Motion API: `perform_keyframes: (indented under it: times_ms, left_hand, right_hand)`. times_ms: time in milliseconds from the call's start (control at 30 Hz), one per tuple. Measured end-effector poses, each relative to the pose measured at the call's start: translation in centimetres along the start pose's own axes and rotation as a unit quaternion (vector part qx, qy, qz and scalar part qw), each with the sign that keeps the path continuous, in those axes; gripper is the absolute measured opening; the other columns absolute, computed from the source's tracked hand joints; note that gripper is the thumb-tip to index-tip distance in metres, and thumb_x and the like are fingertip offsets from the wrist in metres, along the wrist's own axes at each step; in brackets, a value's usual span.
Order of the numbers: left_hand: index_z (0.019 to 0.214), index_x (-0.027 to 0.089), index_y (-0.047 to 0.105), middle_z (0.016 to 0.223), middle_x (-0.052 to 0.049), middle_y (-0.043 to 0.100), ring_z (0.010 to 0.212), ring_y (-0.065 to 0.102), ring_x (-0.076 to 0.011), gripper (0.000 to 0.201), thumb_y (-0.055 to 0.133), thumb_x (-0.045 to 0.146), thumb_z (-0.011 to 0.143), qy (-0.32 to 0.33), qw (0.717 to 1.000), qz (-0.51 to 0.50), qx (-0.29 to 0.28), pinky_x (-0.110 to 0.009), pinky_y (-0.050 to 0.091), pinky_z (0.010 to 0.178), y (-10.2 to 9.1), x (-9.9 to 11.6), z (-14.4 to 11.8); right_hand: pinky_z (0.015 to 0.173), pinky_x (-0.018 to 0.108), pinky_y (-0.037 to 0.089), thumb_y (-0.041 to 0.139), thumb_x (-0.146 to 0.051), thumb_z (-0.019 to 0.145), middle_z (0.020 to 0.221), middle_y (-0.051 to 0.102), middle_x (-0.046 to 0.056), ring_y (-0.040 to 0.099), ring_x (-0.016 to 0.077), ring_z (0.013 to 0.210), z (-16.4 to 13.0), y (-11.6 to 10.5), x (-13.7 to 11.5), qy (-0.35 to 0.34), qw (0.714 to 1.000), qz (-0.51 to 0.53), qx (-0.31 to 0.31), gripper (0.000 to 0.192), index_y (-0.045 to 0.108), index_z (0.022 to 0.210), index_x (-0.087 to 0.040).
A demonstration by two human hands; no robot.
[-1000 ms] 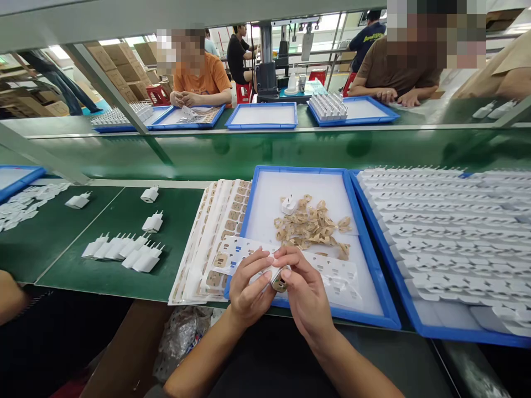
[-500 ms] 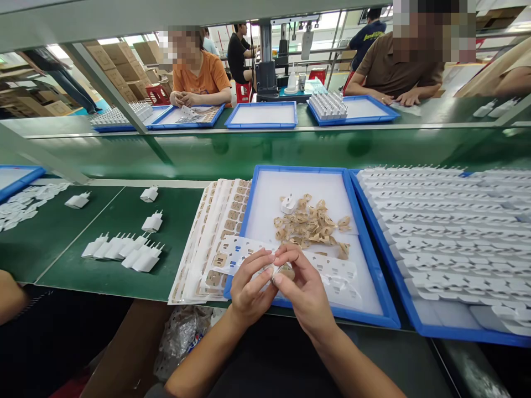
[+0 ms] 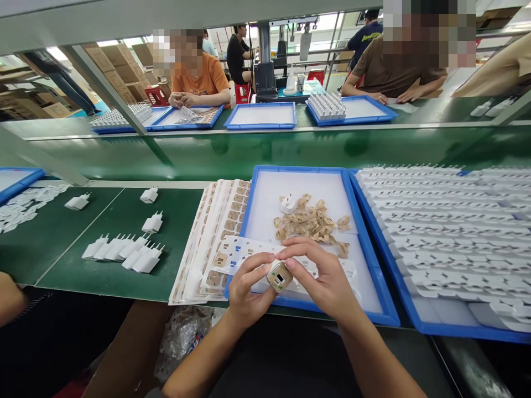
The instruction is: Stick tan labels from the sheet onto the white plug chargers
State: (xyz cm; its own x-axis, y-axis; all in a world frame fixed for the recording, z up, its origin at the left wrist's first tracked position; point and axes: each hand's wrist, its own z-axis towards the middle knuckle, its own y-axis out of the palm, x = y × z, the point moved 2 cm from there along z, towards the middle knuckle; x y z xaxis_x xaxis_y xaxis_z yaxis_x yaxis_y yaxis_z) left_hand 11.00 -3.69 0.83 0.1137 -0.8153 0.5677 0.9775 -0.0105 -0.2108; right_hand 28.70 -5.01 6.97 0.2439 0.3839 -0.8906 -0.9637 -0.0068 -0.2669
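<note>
A white plug charger [image 3: 279, 277] is held over the near edge of a blue-rimmed tray, its port face turned up toward me. That face carries a tan sticker with cut-outs around the ports. My left hand [image 3: 250, 287] grips the charger from the left, fingers and thumb around its sides. With thumb and fingertips, my right hand [image 3: 321, 275] pinches the charger's upper right edge. Beneath both hands lies a white sticker sheet [image 3: 222, 260] with a tan sticker at its left end. Crumpled tan backing pieces [image 3: 309, 224] and another white charger [image 3: 287, 204] lie farther back in the tray [image 3: 302, 176].
Stacked sticker sheets [image 3: 199, 243] lie left of the tray. Several white chargers [image 3: 143, 257] stand on the green bench [image 3: 62, 265]. To the right, a blue tray [image 3: 431, 327] holds rows of chargers. Co-workers sit across the bench behind more trays [image 3: 260, 116].
The charger has turned so its stickered port face shows fully. My right hand has shifted right and opened up somewhat, its thumb now on the charger's upper edge.
</note>
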Motion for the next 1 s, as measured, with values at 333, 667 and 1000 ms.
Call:
perform_keyframes:
  times_ms: [333,667,1000]
  left_hand:
    - [0.128,0.026,0.057,0.121,-0.007,0.069,0.111,0.069,-0.0196,0.057,0.078,0.006,0.08,-0.038,0.998,-0.029,0.036,-0.036,0.06,0.095,0.1,-0.4,-0.7]
    - [0.128,0.024,0.055,0.118,-0.009,0.069,0.11,0.07,-0.0197,0.053,0.074,0.006,0.082,0.009,1.0,0.024,0.0,-0.038,0.062,0.093,0.2,0.4,0.3]
    - [0.124,0.023,0.055,0.117,-0.01,0.07,0.112,0.068,-0.0224,0.045,0.074,0.014,0.084,-0.14,0.99,0.013,0.009,-0.037,0.059,0.092,-0.1,-0.6,-0.5]
  right_hand:
    - [0.094,0.033,0.054,0.066,-0.025,0.095,0.111,0.074,0.005,0.068,0.0204,0.108,-0.7,1.3,1.2,0.066,0.98,0.186,-0.029,0.02,0.077,0.111,-0.029]
    - [0.089,0.037,0.057,0.066,-0.02,0.095,0.097,0.077,0.005,0.071,0.0213,0.096,0.1,0.4,0.0,-0.037,0.999,-0.013,0.023,0.01,0.074,0.099,-0.025]
    - [0.071,0.035,0.058,0.062,-0.014,0.093,0.084,0.072,0.003,0.068,0.0196,0.079,-2.5,-0.5,0.1,-0.195,0.978,-0.066,0.037,0.013,0.064,0.098,-0.025]
